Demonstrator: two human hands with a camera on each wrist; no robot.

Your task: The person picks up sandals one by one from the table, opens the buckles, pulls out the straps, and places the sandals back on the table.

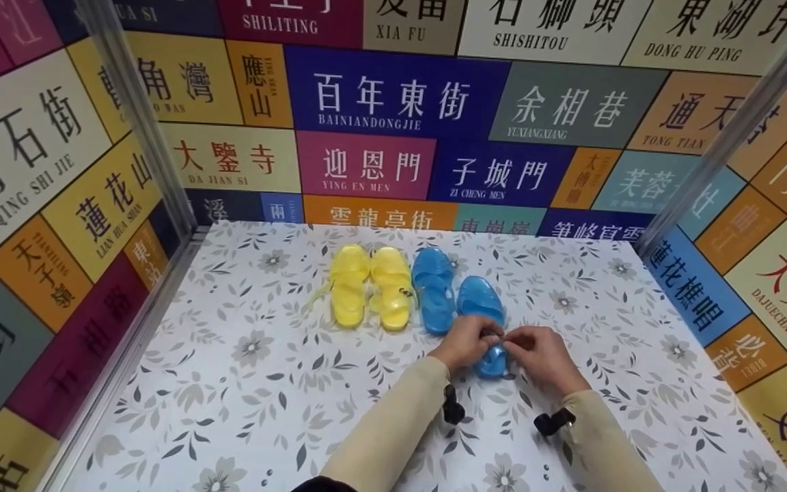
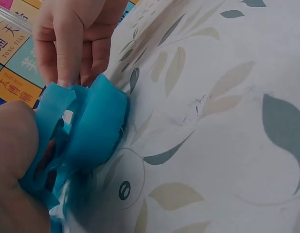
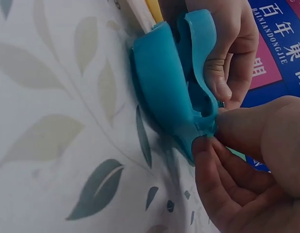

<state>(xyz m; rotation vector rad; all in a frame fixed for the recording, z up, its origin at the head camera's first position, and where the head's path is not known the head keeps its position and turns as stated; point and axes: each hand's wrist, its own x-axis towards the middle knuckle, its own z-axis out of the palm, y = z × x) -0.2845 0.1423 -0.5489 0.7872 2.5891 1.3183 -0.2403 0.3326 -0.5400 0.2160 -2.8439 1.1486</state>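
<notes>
A blue jelly sandal [image 1: 481, 297] lies on the tabletop between both hands, its heel toward the person. My left hand [image 1: 467, 342] grips its ankle strap from the left side, fingers curled. On the other side, my right hand [image 1: 545, 352] pinches the strap where it joins the sandal, plainly seen in the right wrist view between thumb and fingertips [image 3: 204, 145]. The left wrist view shows the heel [image 2: 98, 126] close up. Fingers hide part of the strap. The matching blue sandal [image 1: 434, 290] rests just left of it.
A pair of yellow sandals [image 1: 349, 287] stands side by side left of the blue ones. White cloth with grey leaves and flowers covers the table [image 1: 250, 410]. Panels with coloured street-name signs [image 1: 393, 92] close off the back and both sides.
</notes>
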